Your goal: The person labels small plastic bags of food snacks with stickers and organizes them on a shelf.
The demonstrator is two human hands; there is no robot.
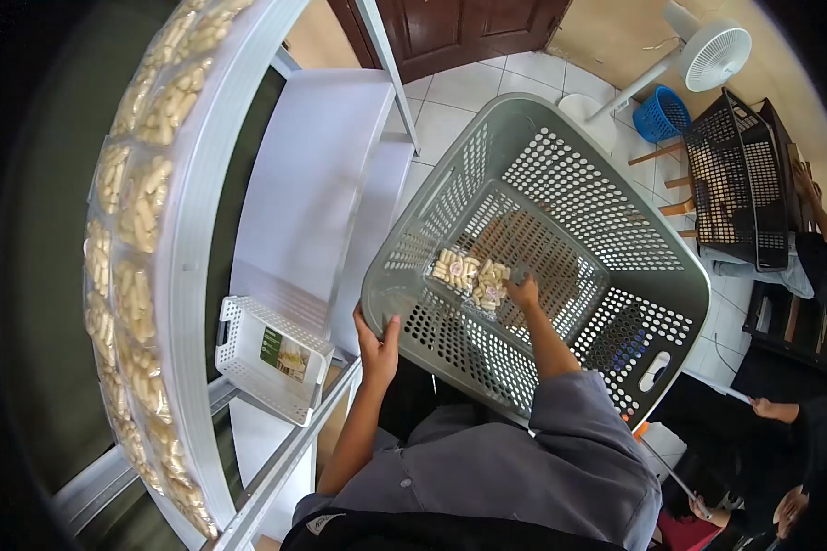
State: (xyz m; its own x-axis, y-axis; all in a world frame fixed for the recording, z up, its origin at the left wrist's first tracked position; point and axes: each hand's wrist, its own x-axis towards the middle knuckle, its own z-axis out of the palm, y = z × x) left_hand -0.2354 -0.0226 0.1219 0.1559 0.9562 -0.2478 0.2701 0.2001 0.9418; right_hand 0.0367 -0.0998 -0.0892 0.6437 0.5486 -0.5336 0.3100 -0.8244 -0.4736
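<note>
Reaching into the basket, the right hand has its fingertips on the right edge of a clear packet of pale pellets. Fingers are curled down onto it, but I can't tell whether they have pinched it or only touch it; the view is too small there. The packet lies flat on the basket floor, left of centre, the only thing in there.

The left hand is clamped on the near-left rim, thumb on top, holding the basket tilted toward the person.

Step, as I read it: at the packet, grip not confirmed. A lift would need a firm pinch on the film edge, not the pellets, with the left hand keeping the basket steady.

Around it: white bin with a label sits on the rack just left of the left hand. A row of similar packets runs along the far-left rail. Fan, blue bin and black baskets stand beyond; another person's hand is at right, well apart.
</note>
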